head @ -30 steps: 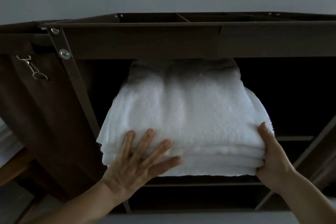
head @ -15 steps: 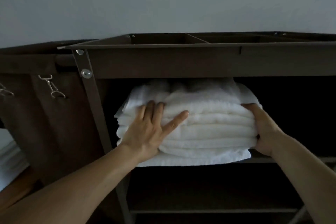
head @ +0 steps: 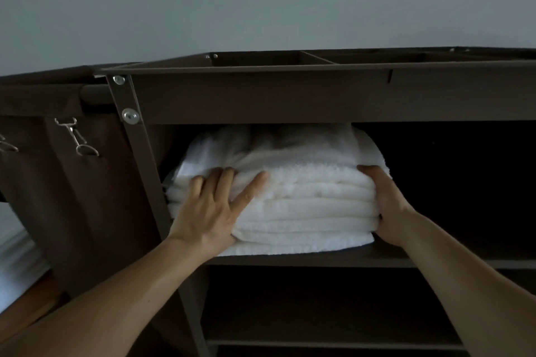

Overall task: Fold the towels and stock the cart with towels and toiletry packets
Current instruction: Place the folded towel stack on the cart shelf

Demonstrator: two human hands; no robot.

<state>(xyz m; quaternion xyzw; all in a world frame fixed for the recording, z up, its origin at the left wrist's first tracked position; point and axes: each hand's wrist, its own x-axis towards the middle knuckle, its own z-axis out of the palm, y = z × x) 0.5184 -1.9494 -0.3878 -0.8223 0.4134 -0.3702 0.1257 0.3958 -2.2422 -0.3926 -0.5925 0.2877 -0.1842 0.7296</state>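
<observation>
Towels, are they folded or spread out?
Folded. The towels lie in stacked layers with rounded front edges on the shelf; the left hand presses the front, the right hand holds the end.

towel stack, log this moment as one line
step: stocking cart | towel stack: on upper shelf | left hand: flat against front | right hand: wraps right end

White folded towel stack [head: 304, 200] flat on cart's [head: 261, 95] upper shelf, apparently fully in.

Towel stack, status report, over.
Left grip flat against towel stack front. Right grip holds its right end. Stack sits on cart shelf. No obstruction seen.
</observation>
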